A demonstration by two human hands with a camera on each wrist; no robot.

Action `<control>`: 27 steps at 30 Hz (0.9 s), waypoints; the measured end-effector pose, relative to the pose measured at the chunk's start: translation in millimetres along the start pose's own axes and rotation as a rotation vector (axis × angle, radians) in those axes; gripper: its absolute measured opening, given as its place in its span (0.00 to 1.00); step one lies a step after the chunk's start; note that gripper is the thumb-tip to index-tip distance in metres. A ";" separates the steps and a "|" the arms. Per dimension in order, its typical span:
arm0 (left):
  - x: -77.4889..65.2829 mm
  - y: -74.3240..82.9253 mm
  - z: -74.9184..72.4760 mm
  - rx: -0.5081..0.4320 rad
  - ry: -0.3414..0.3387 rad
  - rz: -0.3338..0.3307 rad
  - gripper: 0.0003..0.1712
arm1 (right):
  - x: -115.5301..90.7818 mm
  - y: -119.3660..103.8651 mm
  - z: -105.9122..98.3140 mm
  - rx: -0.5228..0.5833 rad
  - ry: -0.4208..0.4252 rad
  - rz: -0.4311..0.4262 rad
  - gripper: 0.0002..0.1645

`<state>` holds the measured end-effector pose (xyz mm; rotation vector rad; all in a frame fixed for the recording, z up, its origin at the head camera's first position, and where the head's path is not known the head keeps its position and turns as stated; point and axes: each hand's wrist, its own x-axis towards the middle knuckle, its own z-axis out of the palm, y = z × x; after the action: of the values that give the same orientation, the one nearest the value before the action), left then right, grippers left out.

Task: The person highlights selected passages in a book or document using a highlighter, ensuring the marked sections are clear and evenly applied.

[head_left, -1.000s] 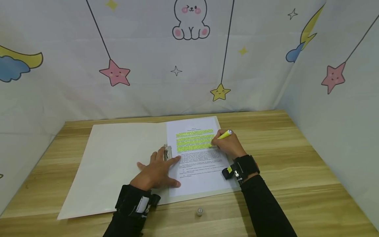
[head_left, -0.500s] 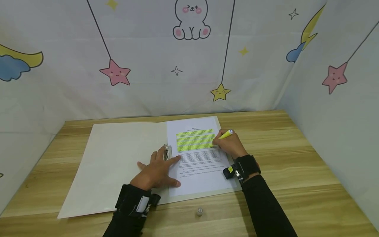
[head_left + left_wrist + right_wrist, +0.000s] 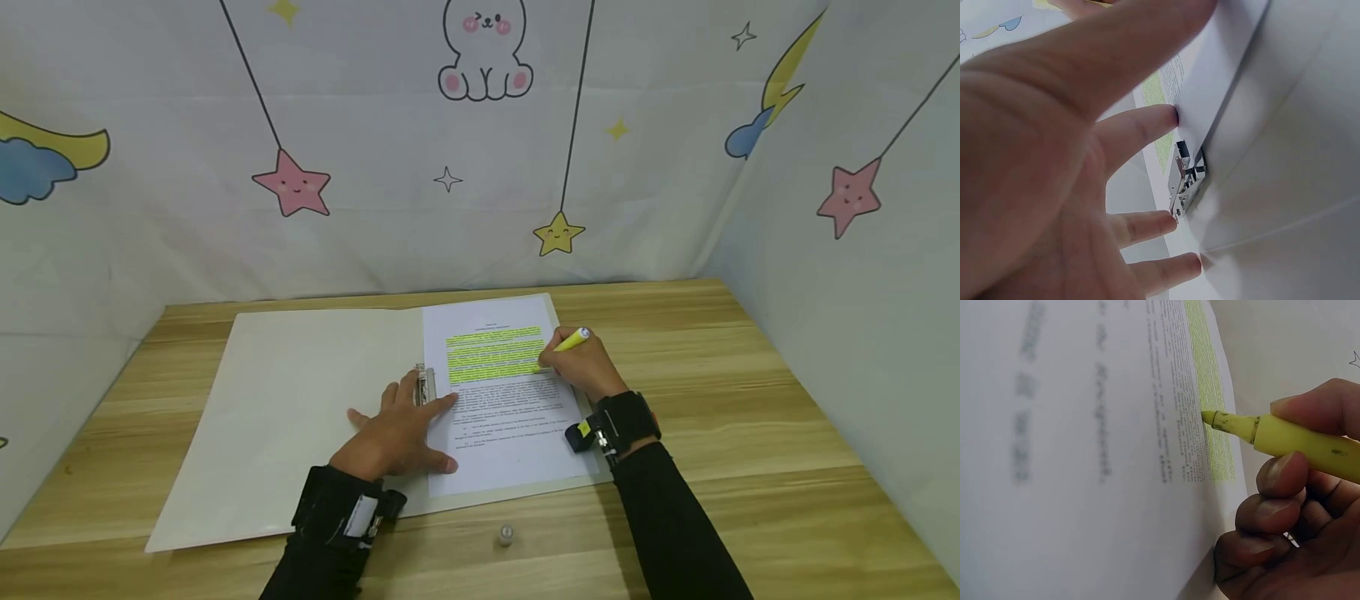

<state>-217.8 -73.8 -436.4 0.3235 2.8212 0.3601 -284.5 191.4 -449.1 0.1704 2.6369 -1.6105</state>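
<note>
My right hand (image 3: 587, 367) pinches a yellow highlighter (image 3: 1297, 442) between thumb and fingers. Its chisel tip is at the lower edge of the yellow-marked lines in the right wrist view. The printed sheet (image 3: 517, 467) lies on the right side of an open white folder (image 3: 300, 400); its upper paragraph is marked yellow, the lower text plain. My left hand (image 3: 397, 437) is spread over the folder's spine, with thumb and index finger reaching onto the sheet's left edge. Near its fingertips is a metal clip (image 3: 1185, 178) that holds the sheet's edge.
A small greyish cylindrical piece (image 3: 506, 536) stands on the wooden table (image 3: 750, 467) in front of the folder. Behind and to the right hangs a white cloth wall (image 3: 375, 242) printed with stars, clouds and a cartoon animal.
Between the first two frames my right hand and the highlighter shift very slightly to the right along the marked lines. The left hand keeps its place.
</note>
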 end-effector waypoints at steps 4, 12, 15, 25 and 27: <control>-0.3 0.0 -0.3 0.004 0.000 0.004 0.54 | 0.5 0.4 -0.7 0.004 -0.004 0.002 0.07; -0.3 0.4 -0.6 0.006 0.000 0.012 0.54 | 1.1 0.9 -1.4 -0.014 0.010 -0.020 0.06; -0.1 0.6 -0.4 0.003 0.000 0.012 0.54 | 1.0 1.8 -2.3 -0.011 0.004 -0.023 0.06; -0.2 -0.2 0.1 0.004 0.001 0.015 0.54 | 0.2 1.6 -5.3 -0.018 0.008 -0.017 0.06; -0.1 -0.3 0.3 0.004 0.001 0.017 0.54 | 0.5 1.9 -5.6 -0.018 0.010 -0.012 0.06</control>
<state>-217.6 -74.0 -436.7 0.3478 2.8227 0.3578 -284.7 197.3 -448.2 0.1621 2.6642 -1.5924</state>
